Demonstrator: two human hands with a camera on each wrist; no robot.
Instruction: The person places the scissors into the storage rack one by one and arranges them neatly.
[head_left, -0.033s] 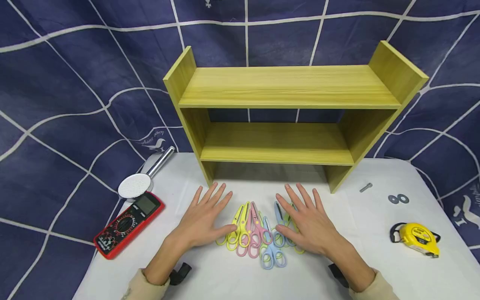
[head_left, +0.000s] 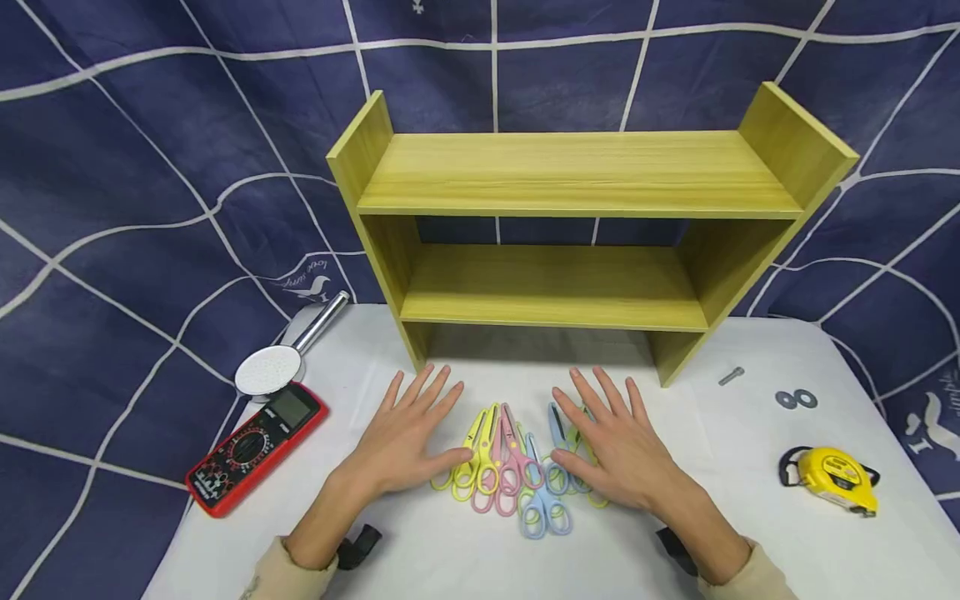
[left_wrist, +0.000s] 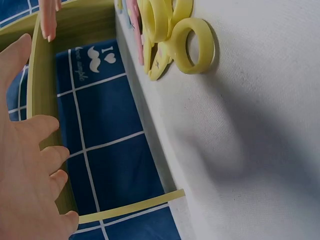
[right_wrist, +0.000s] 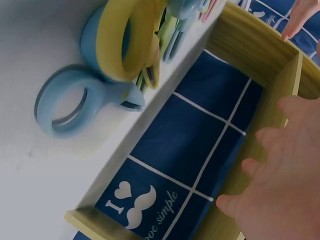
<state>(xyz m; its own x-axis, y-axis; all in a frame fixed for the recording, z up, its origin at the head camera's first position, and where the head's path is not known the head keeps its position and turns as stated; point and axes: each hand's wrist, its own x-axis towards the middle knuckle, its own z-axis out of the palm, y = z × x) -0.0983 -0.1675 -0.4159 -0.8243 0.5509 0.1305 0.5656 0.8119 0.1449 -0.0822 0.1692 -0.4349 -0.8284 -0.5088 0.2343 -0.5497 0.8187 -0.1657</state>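
Several pairs of small scissors lie in a heap on the white table (head_left: 750, 542): yellow (head_left: 472, 468), pink (head_left: 512, 467) and blue (head_left: 542, 504), with another blue and a green pair partly under my right hand (head_left: 611, 446). That hand lies flat with its fingers spread and its thumb side on the scissors. My left hand (head_left: 408, 437) rests flat and spread just left of the heap, thumb by the yellow handles. The left wrist view has yellow handles (left_wrist: 192, 45) and my left hand (left_wrist: 30, 170). In the right wrist view a blue handle (right_wrist: 75, 105) sits beside my right hand (right_wrist: 280, 170).
A yellow-green wooden two-tier shelf (head_left: 577, 171) stands behind the scissors. On the left lie a red multimeter (head_left: 255, 448) and a chrome shower head (head_left: 273, 367). To the right are a bolt (head_left: 731, 376), two washers (head_left: 797, 399) and a yellow tape measure (head_left: 836, 477).
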